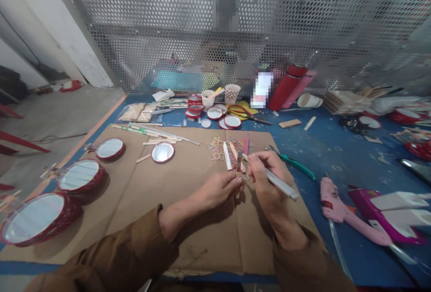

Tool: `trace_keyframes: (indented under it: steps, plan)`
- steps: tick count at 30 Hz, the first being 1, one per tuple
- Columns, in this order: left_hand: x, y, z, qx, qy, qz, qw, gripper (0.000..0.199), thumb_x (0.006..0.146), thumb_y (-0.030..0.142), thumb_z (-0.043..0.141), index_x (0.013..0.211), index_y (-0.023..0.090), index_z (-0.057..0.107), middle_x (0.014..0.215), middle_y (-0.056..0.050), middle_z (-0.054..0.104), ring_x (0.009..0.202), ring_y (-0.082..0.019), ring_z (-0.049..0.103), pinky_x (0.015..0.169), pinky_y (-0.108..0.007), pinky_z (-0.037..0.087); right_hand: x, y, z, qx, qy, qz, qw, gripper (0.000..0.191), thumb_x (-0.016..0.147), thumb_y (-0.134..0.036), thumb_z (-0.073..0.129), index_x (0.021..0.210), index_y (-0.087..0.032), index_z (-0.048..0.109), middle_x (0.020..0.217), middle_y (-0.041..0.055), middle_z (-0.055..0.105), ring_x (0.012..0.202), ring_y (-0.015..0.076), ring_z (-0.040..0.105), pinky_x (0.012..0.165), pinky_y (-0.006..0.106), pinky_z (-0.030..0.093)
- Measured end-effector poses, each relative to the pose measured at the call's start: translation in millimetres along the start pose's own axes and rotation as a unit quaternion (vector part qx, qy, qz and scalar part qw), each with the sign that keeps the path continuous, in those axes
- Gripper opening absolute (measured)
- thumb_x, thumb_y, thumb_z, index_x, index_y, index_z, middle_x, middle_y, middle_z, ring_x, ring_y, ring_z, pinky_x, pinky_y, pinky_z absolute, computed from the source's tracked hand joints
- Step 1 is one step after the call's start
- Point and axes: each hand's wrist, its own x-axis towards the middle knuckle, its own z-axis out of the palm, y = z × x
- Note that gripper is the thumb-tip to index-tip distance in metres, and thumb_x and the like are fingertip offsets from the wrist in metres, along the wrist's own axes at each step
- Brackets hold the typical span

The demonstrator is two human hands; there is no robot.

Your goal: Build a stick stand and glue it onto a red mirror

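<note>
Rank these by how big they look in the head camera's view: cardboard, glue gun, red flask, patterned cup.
Largest to smallest:
Cardboard
Glue gun, though it lies nearer the camera than the flask
Red flask
Patterned cup

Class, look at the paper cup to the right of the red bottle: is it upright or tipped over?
Tipped over: the paper cup lies on its side on the blue table.

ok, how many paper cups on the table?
3: left upright cup and right upright cup near the mesh panel, tipped cup right of the red bottle. Clutter may hide more.
</note>
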Motion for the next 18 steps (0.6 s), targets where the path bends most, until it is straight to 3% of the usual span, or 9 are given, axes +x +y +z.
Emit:
trace_keyframes:
  steps: [7, 12, 18]
  plan:
    - [-0.7, 0.5, -0.1, 0.013, 0.008, 0.003, 1.0, 0.037, 0.096, 0.039, 0.034, 0.074, 0.015, 0.052, 0.067, -0.001, 0.055, 0.064, -0.01, 0.05, 0.065, -0.021, 0.041, 0.6, 0.2, -0.2, -0.006, 0.016, 0.011, 1.0, 0.024, 0.089, -0.035, 0.052, 0.072, -0.02, 0.055, 0.058, -0.0036, 0.054, 0.054, 0.0115, 0.051, 0.053, 0.025, 0.039]
    - [-1.1, 1.1, 0.7, -0.02, 0.003, 0.005, 1.0, 0.038, 0.096, 0.044, 0.034, 0.074, 0.016, 0.05, 0.065, 0.001, 0.054, 0.062, -0.01, 0.051, 0.064, -0.021, 0.042, 1.5, -3.4, -1.7, 0.002, -0.038, 0.022, 0.999, 0.025, 0.09, -0.035, 0.051, 0.071, -0.02, 0.054, 0.057, -0.004, 0.053, 0.052, 0.0108, 0.049, 0.051, 0.024, 0.039]
    - [-0.9, 5.3, 0.9, -0.037, 0.002, 0.003, 0.999, 0.04, 0.094, 0.048, 0.035, 0.074, 0.016, 0.049, 0.066, -0.001, 0.053, 0.062, -0.011, 0.052, 0.063, -0.023, 0.043, 1.3, -2.8, -2.2, 0.001, -0.025, 0.025, 0.999, 0.026, 0.09, -0.035, 0.051, 0.069, -0.02, 0.054, 0.058, -0.0035, 0.054, 0.053, 0.0108, 0.05, 0.052, 0.024, 0.039]
